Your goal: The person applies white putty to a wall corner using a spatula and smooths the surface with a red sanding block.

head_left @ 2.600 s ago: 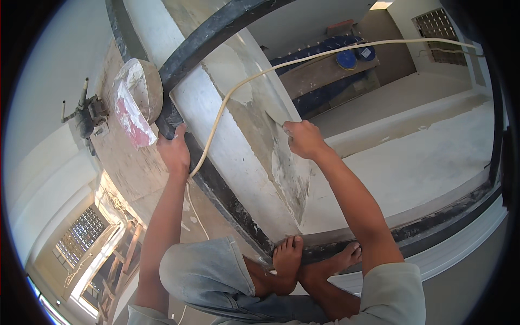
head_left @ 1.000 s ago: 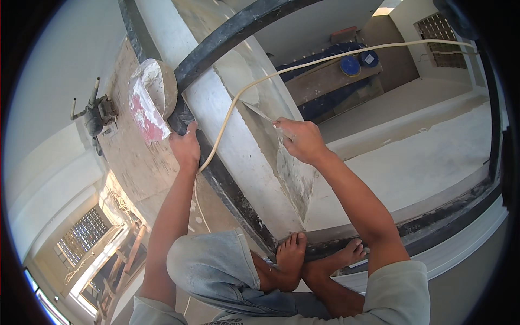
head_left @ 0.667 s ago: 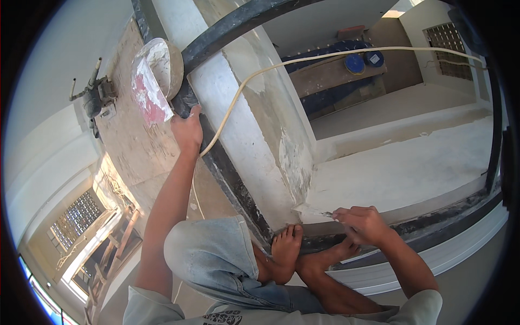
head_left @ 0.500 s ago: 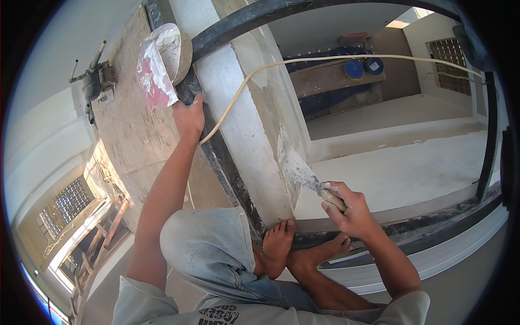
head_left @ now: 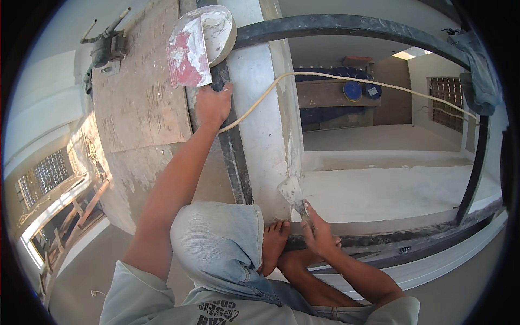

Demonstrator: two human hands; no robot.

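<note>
In my right hand (head_left: pixel 319 234) is a putty knife (head_left: pixel 292 190), gripped by its handle. Its broad, whitish-smeared blade points away from me and lies over the edge of the pale ledge (head_left: pixel 257 108). My left hand (head_left: pixel 214 104) reaches forward and grips the dark metal bar (head_left: pixel 234 162) along the ledge; part of its grip is hidden. Just beyond that hand, a round bowl (head_left: pixel 230 40) of white putty rests over the bar. A red plastic sheet (head_left: pixel 188 53), smeared with putty, leans across the bowl's left side.
A cream cable (head_left: pixel 271 92) crosses the ledge and spans the opening at right. A dark metal frame (head_left: pixel 346 23) surrounds that opening. Below stand blue-lidded buckets (head_left: pixel 352 91) by a plank. My bare foot (head_left: pixel 275 238) rests on the ledge's near end. A rough board (head_left: pixel 141 81) lies left.
The putty knife in my right hand has moved toward me and slightly left along the ledge. My view has shifted, so the bowl and left hand appear farther right and higher; the left grip looks unchanged.
</note>
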